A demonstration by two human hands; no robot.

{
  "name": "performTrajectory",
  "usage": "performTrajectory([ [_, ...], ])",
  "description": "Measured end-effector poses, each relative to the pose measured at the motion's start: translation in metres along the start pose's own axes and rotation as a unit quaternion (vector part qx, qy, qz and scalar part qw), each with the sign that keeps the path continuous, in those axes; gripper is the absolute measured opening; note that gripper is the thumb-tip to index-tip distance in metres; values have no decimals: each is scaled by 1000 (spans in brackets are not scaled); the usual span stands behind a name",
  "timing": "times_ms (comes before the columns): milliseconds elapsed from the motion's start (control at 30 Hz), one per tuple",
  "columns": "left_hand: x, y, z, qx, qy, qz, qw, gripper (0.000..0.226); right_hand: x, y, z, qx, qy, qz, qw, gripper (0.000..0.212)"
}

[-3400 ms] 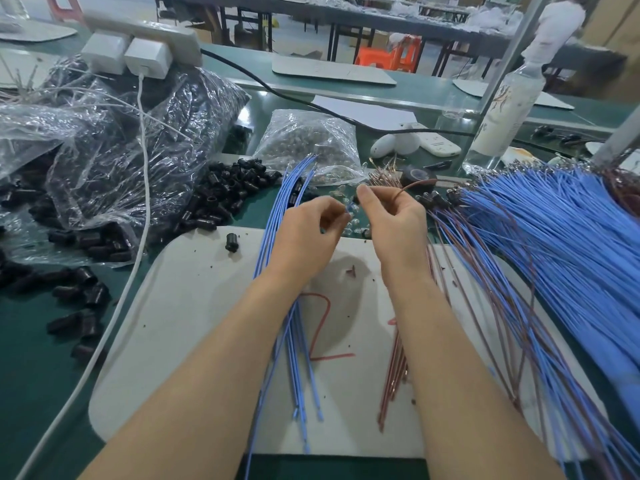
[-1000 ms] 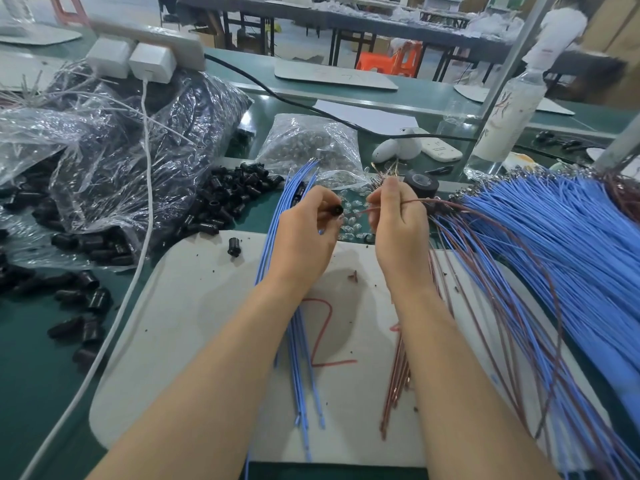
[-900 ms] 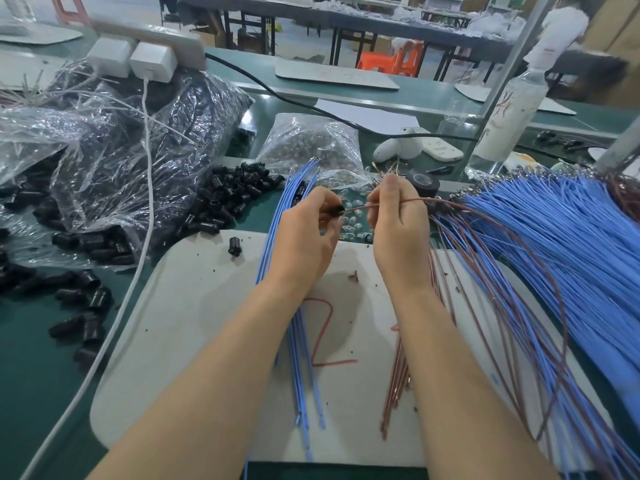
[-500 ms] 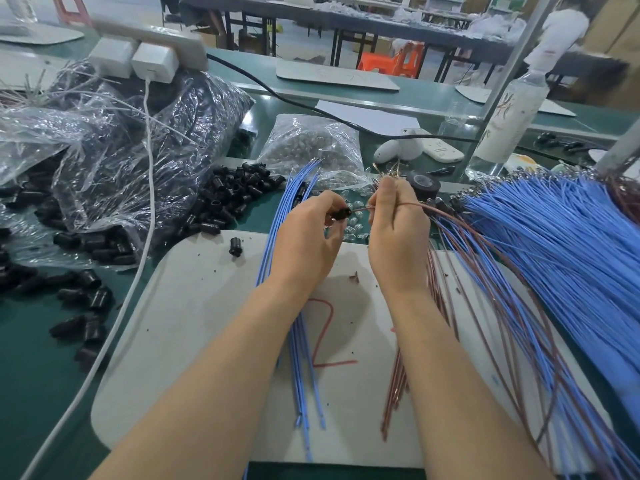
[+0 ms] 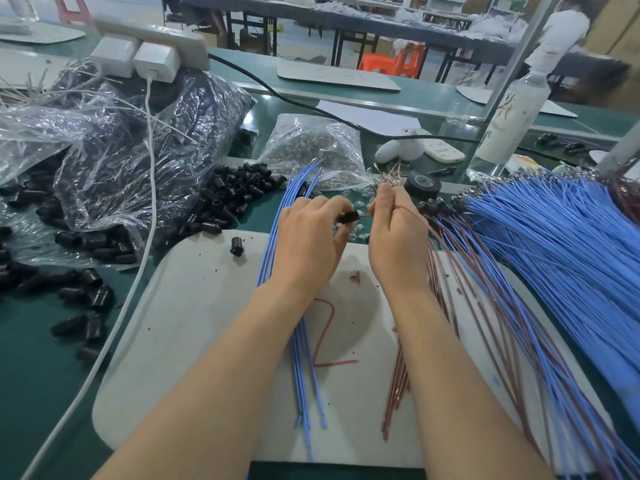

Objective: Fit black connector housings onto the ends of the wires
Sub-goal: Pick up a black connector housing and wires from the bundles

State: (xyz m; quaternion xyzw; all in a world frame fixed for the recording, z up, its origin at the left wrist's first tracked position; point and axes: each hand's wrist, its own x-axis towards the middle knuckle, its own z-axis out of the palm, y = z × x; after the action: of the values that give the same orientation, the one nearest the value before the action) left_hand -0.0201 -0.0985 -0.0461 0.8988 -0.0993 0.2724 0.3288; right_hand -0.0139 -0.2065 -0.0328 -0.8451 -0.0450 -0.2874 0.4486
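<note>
Left hand [image 5: 308, 237]: fingers curled, thumb and fingertips pinching a black connector housing [image 5: 347, 216].
Right hand [image 5: 394, 233]: fingers closed round a brown wire [image 5: 410, 210].
Housing: small, dark, between both hands' fingertips, with the wire's bare tip at its open end.
Spare housings [image 5: 235, 195]: heaped left of the left fingers.

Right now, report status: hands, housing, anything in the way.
Left hand pinches black connector housing. Right hand grips brown wire, its end at housing mouth. Nothing between them.
</note>
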Motion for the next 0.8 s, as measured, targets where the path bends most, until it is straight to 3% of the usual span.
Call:
performTrajectory([
  [133,0,1,1,7,-14,10,1000,13,2,3,2,33,-25,53,998,36],
  [300,1,-2,1,-22,-25,-27,999,15,6,2,2,140,-65,107,982,8],
  [533,2,-5,3,-33,-7,-38,999,15,5,7,0,33,-39,38,998,10],
  [800,1,-2,6,-60,-16,-26,998,10,4,7,0,33,5,56,998,17],
])
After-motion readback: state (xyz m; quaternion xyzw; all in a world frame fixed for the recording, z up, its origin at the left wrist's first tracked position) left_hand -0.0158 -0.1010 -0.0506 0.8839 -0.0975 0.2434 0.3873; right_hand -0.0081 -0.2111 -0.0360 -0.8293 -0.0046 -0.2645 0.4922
